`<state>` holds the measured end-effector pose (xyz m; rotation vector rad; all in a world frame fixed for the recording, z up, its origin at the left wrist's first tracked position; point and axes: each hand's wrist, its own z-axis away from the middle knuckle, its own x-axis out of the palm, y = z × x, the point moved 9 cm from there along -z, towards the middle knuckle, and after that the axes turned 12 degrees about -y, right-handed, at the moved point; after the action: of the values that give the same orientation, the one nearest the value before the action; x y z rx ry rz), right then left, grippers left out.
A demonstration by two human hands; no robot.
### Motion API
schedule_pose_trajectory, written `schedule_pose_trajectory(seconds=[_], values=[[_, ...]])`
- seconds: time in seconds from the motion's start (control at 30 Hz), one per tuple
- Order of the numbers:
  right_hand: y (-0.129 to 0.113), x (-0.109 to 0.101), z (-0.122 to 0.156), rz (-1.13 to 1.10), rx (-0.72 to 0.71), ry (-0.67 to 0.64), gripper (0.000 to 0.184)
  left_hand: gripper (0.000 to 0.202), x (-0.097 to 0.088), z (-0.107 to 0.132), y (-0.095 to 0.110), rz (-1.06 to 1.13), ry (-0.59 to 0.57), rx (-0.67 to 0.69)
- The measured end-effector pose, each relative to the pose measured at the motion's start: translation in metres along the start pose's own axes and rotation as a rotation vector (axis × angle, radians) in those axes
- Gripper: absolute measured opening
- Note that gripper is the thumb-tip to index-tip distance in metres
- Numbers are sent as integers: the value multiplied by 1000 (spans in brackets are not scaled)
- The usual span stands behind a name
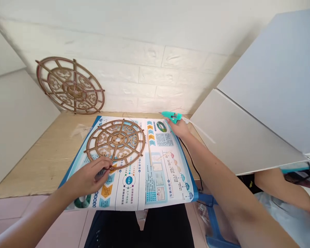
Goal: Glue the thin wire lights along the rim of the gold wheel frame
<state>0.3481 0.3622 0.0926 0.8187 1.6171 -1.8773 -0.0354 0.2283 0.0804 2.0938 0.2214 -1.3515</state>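
A brown cut-out wheel (pixel 116 141) with spokes and ornate openings lies flat on a printed poster (pixel 155 172). My left hand (pixel 93 175) rests at the wheel's near rim, its fingertips pinched together on the rim edge. My right hand (pixel 179 127) reaches to the poster's far right corner and is closed around a teal glue gun (pixel 172 116), whose nozzle points left. A thin wooden stick (pixel 150 155) lies on the poster just right of the wheel.
A second brown wheel (pixel 69 86) leans upright against the white brick wall at the back left. White boards (pixel 248 134) stand at both sides. A black cable (pixel 192 162) runs along the poster's right edge. Another person's arm (pixel 281 187) shows at the lower right.
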Motion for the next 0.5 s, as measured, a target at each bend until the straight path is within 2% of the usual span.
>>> schedule_pose_trajectory(seconds=[0.27,0.5], values=[[-1,31,-24,141,-9,-53,38,22,4,-3,6,-137,-53,-42],[-5,38,-24,188,-61,-112,39,24,8,-8,3,-181,-106,-75]])
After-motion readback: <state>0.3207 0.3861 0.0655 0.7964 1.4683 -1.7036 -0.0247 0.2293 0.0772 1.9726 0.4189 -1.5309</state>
